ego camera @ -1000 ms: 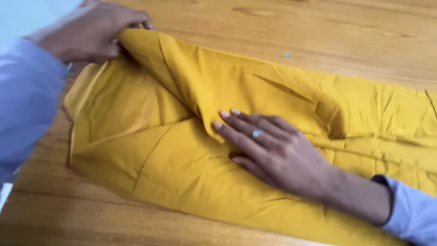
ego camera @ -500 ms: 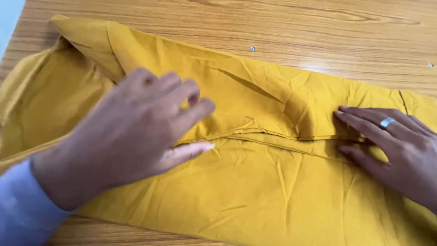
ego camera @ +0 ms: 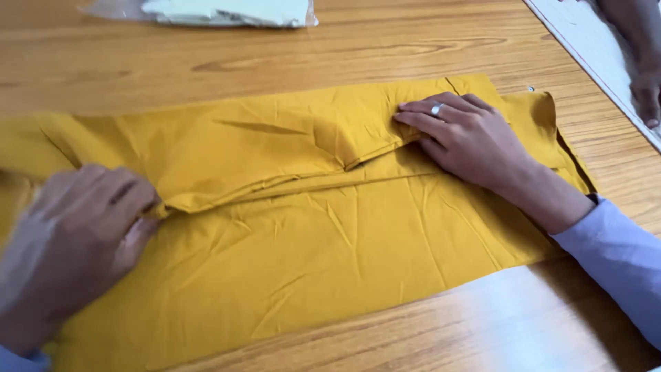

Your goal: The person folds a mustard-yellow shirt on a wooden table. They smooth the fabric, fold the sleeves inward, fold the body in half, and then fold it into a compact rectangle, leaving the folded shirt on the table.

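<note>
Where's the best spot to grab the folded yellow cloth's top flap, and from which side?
Probably pinch the flap's free folded edge running across the middle of the cloth, coming from the near side. It lies slightly raised there. The left hand already grips its left end; the right hand presses its right end flat.

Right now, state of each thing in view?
yellow cloth: spread on the wooden table, top flap folded over, creased
left hand: pinching the fold edge
right hand: flat on the cloth, pressing
plastic bag: lying flat, far edge
other person's hand: resting on white sheet
</note>
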